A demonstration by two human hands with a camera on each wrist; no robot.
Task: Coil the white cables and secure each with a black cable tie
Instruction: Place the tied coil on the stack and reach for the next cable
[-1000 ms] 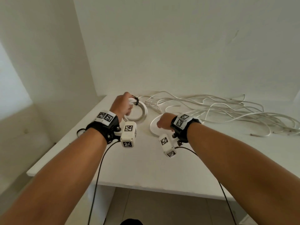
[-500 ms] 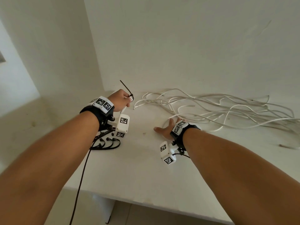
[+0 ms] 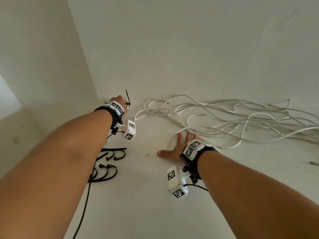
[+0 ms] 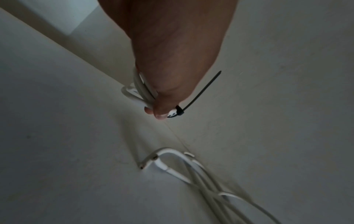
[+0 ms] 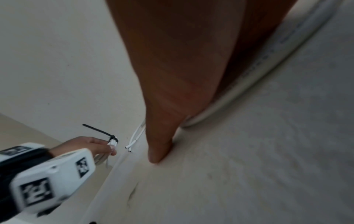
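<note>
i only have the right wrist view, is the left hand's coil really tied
Observer: Yes. In the left wrist view the left hand grips the coil, and a black tie is cinched round it with its tail sticking out.
Operator: any spare ties left
Observer: Head view shows several spare ties lying on the table near the left forearm.
Operator: how much cable is left to coil
Observer: A wide tangle of loose cables spreads across the table beyond the right hand, which lies open and flat, fingers touching one strand.
</note>
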